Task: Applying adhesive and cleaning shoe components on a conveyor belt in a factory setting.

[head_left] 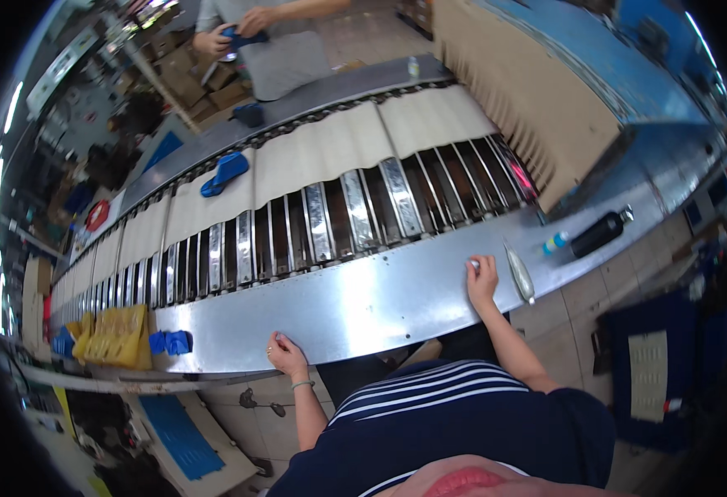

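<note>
My left hand (pixel 287 354) is at the near edge of the metal tabletop (pixel 347 290), its fingers curled in; a band circles the wrist. My right hand (pixel 481 280) is over the tabletop farther right, thumb and fingers drawn together near a small pale spot. Whether either hand pinches something small, I cannot make out. Just right of my right hand lies a slim silvery tool (pixel 519 275) with a thin pointed end. Beyond the tabletop runs a slatted metal conveyor (pixel 319 228) partly covered by pale cloth (pixel 313 153). A blue folded piece (pixel 226 174) rests on that cloth.
A dark bottle (pixel 598 235) and a small blue-and-white bottle (pixel 556 242) lie at the right. Yellow plastic trays (pixel 116 335) and blue pieces (pixel 170 342) sit at the left. Across the conveyor, a co-worker's hands (pixel 243 31) hold something blue. A brown-curtained housing (pixel 537 95) covers the conveyor's right end.
</note>
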Tool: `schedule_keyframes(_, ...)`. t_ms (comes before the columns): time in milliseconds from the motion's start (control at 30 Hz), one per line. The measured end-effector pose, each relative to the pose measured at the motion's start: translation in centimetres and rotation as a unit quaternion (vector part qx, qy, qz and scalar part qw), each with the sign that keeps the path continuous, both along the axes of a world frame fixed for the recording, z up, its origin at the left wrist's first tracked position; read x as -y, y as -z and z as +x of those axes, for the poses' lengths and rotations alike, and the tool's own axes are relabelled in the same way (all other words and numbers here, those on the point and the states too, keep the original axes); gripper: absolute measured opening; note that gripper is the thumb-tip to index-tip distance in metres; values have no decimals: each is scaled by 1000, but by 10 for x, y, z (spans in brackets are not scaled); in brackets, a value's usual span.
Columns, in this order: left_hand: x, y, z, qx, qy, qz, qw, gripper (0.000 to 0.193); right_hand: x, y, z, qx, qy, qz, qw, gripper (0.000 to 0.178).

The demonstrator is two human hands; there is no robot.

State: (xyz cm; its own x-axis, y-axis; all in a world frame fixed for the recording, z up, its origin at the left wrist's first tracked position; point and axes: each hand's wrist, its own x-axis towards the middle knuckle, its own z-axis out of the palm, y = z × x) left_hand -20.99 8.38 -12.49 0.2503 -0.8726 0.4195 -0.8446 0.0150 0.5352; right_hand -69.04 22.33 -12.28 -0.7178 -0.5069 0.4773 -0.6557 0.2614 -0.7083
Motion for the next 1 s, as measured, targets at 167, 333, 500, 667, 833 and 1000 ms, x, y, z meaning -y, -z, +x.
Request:
schedule_keyframes(167,-2,-1,-1,8,4,-9,1000,20,-2,1,-2,4,-10,21,1000,12)
schedule_keyframes(333,-7,-6,-5,-10,0,-17,1000,18,-2,-1,-1,24,8,53,998,15)
schedule_keyframes(500,-7,-7,-6,4,0,-21,1000,17,-1,1,-3,34,14,61,997,16)
schedule_keyframes(667,-8,-9,-9,0,-5,-20,1000,17,0,5,-5,39,15,71,997,17)
schedule_keyframes(833,-8,-9,-10,0,-8,-18,1000,16,0,1,-5,9,18,70,997,17)
schedule_keyframes(1000,-8,-11,-12,-9,-2,-24,1000,16,0,-5,-3,-33,22,64,997,16)
